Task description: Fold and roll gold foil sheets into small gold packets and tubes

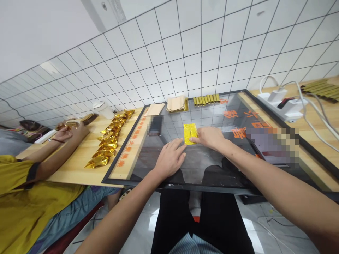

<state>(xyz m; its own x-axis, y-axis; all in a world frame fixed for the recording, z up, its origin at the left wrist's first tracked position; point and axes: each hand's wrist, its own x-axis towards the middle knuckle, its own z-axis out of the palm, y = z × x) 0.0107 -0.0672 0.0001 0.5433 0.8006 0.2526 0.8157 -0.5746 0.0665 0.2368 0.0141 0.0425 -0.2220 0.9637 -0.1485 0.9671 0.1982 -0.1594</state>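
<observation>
Head view: the right hand met the yellow sheet at three o'clock, grip too hidden to judge; the left hand, loosely open, lay toward seven, as if steadying.

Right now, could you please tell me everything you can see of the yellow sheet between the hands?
The yellow sheet is small, roughly rectangular and shiny, with darker markings, perhaps foil or printed paper. It lies flat on the glass top. The right hand touches its right side; the left hand is at its lower left corner, contact unclear.
</observation>
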